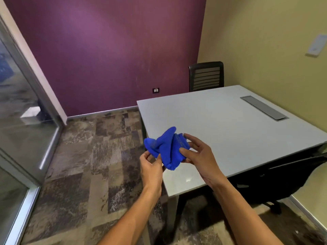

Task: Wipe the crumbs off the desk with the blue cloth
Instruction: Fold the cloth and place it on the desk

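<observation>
A bunched blue cloth [165, 147] is held in the air over the near left corner of the pale grey desk [221, 124]. My left hand [150, 165] pinches the cloth's lower left part from below. My right hand [196, 152] grips its right side, thumb on top and fingers spread behind it. The cloth does not touch the desk. No crumbs can be made out on the desk surface.
A grey cable hatch [263, 107] is set into the desk near the yellow wall. One black chair [206, 76] stands behind the desk, another [276, 181] is tucked under its near right side. Patterned carpet [79, 165] and a glass partition [19, 110] lie to the left.
</observation>
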Action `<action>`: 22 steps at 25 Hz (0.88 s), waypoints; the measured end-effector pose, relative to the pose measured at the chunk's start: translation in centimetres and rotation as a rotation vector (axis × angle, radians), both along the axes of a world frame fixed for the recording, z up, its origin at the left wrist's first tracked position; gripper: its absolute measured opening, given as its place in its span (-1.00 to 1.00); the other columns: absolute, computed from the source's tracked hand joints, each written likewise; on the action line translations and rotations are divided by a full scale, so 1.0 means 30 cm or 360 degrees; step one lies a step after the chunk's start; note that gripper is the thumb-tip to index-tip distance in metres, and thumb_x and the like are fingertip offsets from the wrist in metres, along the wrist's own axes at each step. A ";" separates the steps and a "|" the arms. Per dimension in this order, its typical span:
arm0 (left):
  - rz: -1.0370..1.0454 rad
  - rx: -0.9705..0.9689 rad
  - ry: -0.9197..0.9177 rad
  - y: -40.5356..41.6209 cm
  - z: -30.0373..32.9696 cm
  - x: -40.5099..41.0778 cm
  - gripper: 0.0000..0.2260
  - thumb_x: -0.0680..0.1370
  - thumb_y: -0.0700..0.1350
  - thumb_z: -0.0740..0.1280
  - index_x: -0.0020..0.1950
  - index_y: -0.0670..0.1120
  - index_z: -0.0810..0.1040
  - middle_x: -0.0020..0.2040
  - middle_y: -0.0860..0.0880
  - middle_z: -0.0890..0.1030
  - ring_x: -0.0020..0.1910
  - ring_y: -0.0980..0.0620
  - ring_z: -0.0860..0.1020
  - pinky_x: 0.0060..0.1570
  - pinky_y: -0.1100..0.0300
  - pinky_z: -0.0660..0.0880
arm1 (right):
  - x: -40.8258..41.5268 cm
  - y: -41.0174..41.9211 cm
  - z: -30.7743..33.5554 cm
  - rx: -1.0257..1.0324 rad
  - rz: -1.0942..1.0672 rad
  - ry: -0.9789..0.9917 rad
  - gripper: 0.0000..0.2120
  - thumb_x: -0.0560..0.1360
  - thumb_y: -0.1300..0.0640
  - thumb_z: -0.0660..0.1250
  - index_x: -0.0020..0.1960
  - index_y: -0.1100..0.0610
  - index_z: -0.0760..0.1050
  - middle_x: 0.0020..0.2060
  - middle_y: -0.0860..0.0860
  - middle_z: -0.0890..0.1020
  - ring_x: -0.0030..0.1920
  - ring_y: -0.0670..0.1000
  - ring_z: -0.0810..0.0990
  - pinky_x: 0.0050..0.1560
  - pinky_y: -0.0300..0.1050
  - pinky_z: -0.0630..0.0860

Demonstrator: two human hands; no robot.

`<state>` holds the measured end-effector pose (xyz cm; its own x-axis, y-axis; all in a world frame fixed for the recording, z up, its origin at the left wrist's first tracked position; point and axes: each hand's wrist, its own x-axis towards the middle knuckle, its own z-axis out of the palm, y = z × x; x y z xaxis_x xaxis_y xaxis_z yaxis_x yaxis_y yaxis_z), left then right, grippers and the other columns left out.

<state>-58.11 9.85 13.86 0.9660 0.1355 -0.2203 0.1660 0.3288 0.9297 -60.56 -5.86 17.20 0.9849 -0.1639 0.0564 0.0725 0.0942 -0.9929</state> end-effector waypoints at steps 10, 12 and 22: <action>-0.0291 -0.0485 -0.0249 -0.429 0.253 -0.002 -0.38 0.43 -0.22 0.50 0.45 -0.06 0.36 0.32 -0.06 0.56 0.17 0.03 0.64 0.05 0.06 0.58 | 0.031 -0.429 0.206 -0.0212 0.0107 -0.0160 -0.42 0.58 0.30 0.38 0.49 -0.15 0.39 0.19 0.04 0.61 0.05 0.04 0.74 -0.05 -0.15 0.68; -0.0268 -0.0370 -0.0236 -0.461 0.295 0.028 -0.44 0.46 -0.21 0.47 0.43 -0.07 0.40 0.30 -0.08 0.59 0.20 -0.04 0.63 0.05 0.07 0.57 | 0.045 -0.450 0.235 -0.0193 0.0088 -0.0159 -0.41 0.58 0.28 0.40 0.49 -0.15 0.37 0.20 0.02 0.60 0.07 0.02 0.73 -0.03 -0.13 0.69; -0.0396 -0.0535 0.0016 -0.321 0.316 0.258 -0.67 0.61 -0.04 0.30 0.34 -0.14 0.52 0.20 -0.14 0.68 0.17 -0.10 0.65 0.00 0.06 0.64 | 0.269 -0.439 0.267 -0.0811 0.0027 -0.0051 -0.34 0.53 0.00 0.48 0.47 -0.33 0.22 0.41 -0.27 0.29 0.39 -0.18 0.32 0.34 -0.11 0.36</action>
